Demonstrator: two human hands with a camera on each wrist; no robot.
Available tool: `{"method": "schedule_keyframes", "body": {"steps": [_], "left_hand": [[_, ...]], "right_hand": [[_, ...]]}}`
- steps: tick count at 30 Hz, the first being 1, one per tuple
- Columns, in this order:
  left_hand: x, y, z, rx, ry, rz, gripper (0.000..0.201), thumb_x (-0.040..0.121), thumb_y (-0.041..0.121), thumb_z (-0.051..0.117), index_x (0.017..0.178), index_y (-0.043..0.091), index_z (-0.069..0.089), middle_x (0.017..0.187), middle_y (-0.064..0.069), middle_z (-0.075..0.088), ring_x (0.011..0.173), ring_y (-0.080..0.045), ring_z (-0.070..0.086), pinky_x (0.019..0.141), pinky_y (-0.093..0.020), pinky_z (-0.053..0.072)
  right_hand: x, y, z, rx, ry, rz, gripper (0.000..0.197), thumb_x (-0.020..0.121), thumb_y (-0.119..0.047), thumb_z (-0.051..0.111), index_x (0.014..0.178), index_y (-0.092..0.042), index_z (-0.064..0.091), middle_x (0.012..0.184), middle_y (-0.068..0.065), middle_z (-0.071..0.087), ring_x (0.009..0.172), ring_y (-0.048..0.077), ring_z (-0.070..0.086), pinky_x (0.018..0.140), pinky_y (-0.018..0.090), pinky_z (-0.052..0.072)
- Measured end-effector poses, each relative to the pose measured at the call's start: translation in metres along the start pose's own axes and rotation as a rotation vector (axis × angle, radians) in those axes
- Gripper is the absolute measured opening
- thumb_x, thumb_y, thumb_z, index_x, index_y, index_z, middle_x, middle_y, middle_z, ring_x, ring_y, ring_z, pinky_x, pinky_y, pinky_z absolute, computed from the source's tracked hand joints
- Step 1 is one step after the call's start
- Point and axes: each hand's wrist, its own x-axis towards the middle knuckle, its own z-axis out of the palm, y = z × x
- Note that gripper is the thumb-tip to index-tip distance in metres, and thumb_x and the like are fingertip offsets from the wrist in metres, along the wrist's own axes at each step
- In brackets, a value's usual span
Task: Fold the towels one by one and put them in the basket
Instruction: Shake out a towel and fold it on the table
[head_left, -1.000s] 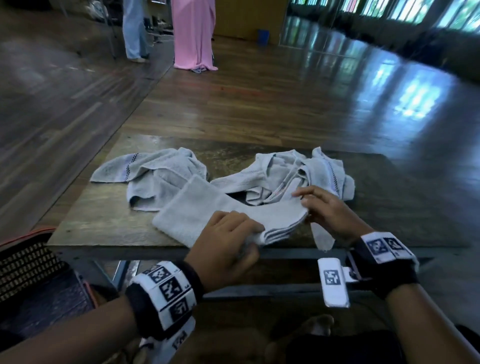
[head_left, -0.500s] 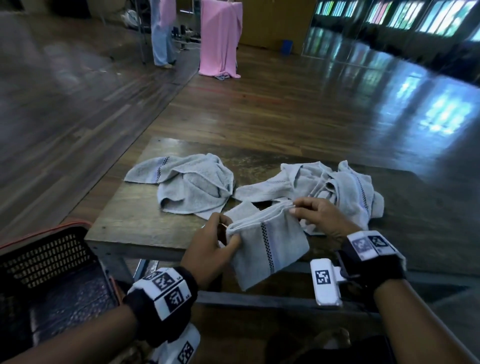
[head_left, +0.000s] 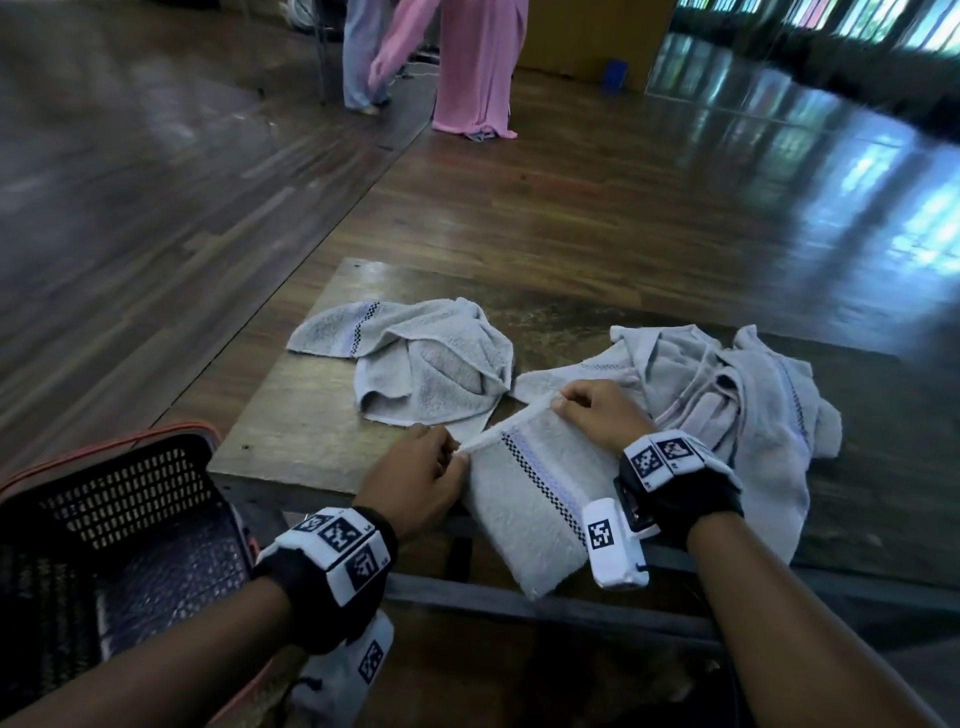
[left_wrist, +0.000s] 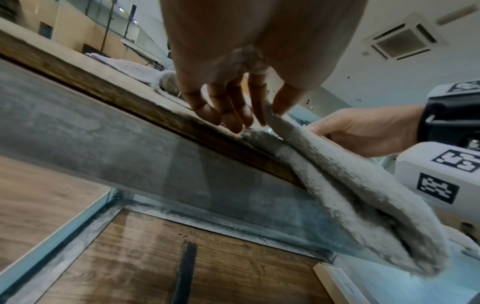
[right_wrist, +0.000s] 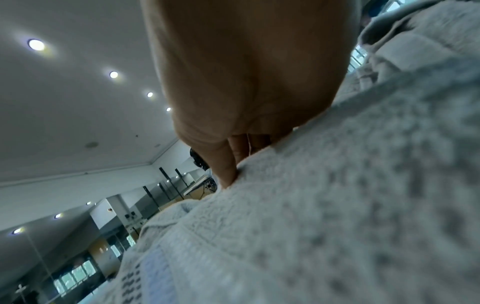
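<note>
A folded grey towel (head_left: 535, 499) with a checked stripe hangs over the table's near edge, held up by its top corners. My left hand (head_left: 415, 480) pinches the left corner; the left wrist view shows thumb and forefinger on the towel (left_wrist: 337, 176). My right hand (head_left: 597, 410) pinches the right corner, its thumb pressed into the towel (right_wrist: 324, 205). Two crumpled grey towels lie on the table: one (head_left: 426, 364) behind my left hand, another (head_left: 727, 395) under and beyond my right wrist. The black mesh basket (head_left: 130, 499) with an orange rim stands low at the left.
The wooden table (head_left: 291, 426) has a metal frame along its near edge (left_wrist: 130, 144). Two people in pink (head_left: 478, 67) and blue clothes (head_left: 363, 52) stand far back on the wooden floor (head_left: 675, 197).
The folded towel, flat on the table a second ago, has been lifted by both hands and now hangs by its top edge over the table's front. The view has swung left, showing more basket.
</note>
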Motion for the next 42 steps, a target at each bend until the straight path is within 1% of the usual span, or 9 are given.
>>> {"method": "schedule_keyframes", "body": {"steps": [3,13,17,22,25,30,33,38,42], "left_hand": [[0.005,-0.004,-0.001,0.054,-0.065,-0.048,0.016,0.088,0.036,0.052,0.083,0.021,0.049,0.089,0.0,0.046,0.086,-0.022,0.053,0.081,-0.039,0.047],[0.025,-0.002,-0.004,0.212,-0.209,-0.082,0.02,0.091,0.036,0.05,0.097,0.018,0.053,0.11,-0.005,0.056,0.102,-0.024,0.054,0.084,-0.038,0.046],[0.034,-0.003,-0.01,0.264,-0.225,-0.056,0.015,0.091,0.03,0.05,0.092,0.015,0.053,0.107,-0.009,0.057,0.101,-0.027,0.054,0.079,-0.035,0.042],[0.046,0.002,-0.019,0.261,-0.128,-0.022,0.014,0.092,0.027,0.045,0.089,0.014,0.049,0.101,-0.011,0.058,0.09,-0.028,0.054,0.077,-0.038,0.044],[0.054,0.008,-0.023,0.128,0.002,0.005,0.007,0.091,0.022,0.049,0.084,0.021,0.046,0.093,-0.001,0.057,0.085,-0.021,0.053,0.075,-0.037,0.046],[0.061,0.014,-0.018,0.29,-0.179,0.19,0.022,0.087,0.018,0.056,0.108,0.021,0.058,0.116,0.001,0.056,0.104,-0.019,0.054,0.088,-0.039,0.048],[0.063,0.016,-0.013,0.417,-0.327,0.278,0.032,0.087,0.019,0.056,0.119,0.023,0.058,0.118,0.003,0.057,0.107,-0.018,0.055,0.089,-0.035,0.048],[0.067,0.013,-0.016,0.398,-0.333,0.294,0.024,0.086,0.014,0.058,0.109,0.014,0.067,0.109,-0.005,0.064,0.101,-0.022,0.058,0.088,-0.037,0.047],[0.068,0.011,-0.02,0.382,-0.332,0.279,0.017,0.085,0.015,0.061,0.1,0.012,0.069,0.101,-0.007,0.068,0.095,-0.022,0.06,0.086,-0.037,0.049]], "right_hand": [[0.003,-0.002,0.01,-0.066,-0.018,0.022,0.023,0.092,-0.022,0.054,0.098,-0.004,0.067,0.098,0.012,0.069,0.082,0.016,0.055,0.072,0.024,0.035],[0.002,0.0,0.011,-0.11,-0.144,0.107,0.043,0.088,-0.025,0.059,0.127,-0.008,0.052,0.126,0.008,0.058,0.114,0.021,0.054,0.089,0.026,0.039],[0.002,0.006,0.003,-0.034,-0.231,0.186,0.048,0.082,-0.028,0.067,0.125,-0.012,0.052,0.117,0.004,0.058,0.109,0.019,0.055,0.092,0.031,0.044],[-0.009,0.009,-0.008,0.392,-0.273,0.258,0.027,0.086,-0.017,0.061,0.112,-0.013,0.055,0.103,0.009,0.058,0.083,0.016,0.059,0.058,0.025,0.048],[-0.017,0.012,-0.019,0.584,-0.309,0.292,0.018,0.084,-0.01,0.061,0.101,-0.015,0.056,0.09,0.011,0.06,0.067,0.017,0.06,0.052,0.028,0.053],[-0.024,0.022,-0.02,-0.022,-0.153,0.108,0.026,0.081,-0.014,0.061,0.107,-0.018,0.058,0.079,0.001,0.061,0.074,0.015,0.059,0.066,0.024,0.047],[-0.03,0.025,-0.014,-0.093,-0.193,-0.038,0.03,0.082,-0.021,0.064,0.112,-0.021,0.061,0.088,-0.003,0.057,0.08,0.009,0.054,0.069,0.021,0.042],[-0.032,0.03,-0.003,-0.186,-0.181,-0.095,0.037,0.087,-0.026,0.061,0.123,-0.015,0.057,0.099,0.004,0.056,0.089,0.015,0.054,0.076,0.024,0.04],[-0.03,0.032,-0.002,-0.133,-0.139,-0.098,0.023,0.087,-0.023,0.062,0.109,-0.017,0.06,0.097,0.002,0.058,0.086,0.013,0.055,0.073,0.023,0.041]]}}
